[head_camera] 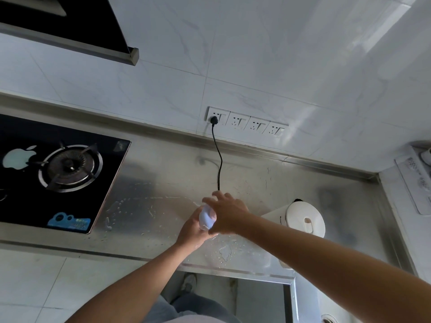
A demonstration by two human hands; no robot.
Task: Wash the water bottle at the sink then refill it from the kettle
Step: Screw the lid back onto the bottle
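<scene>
Head view — left hand (191, 229) fingers wrap bottle (206, 217); right hand (227, 215) fingers grip its top.

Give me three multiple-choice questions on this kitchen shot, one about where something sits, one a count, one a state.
1. The kettle stands where, relative to the hands?
A. to their left
B. to their right
C. on the stove

2. How many sockets in the wall outlet strip hold a plug?
A. one
B. two
C. four

3. The countertop is
A. dry
B. splashed with water
C. covered by a cloth

Answers: 1 B, the kettle is right of the right hand. 2 A, only the black plug is in. 3 B, droplets and a puddle show.
</scene>
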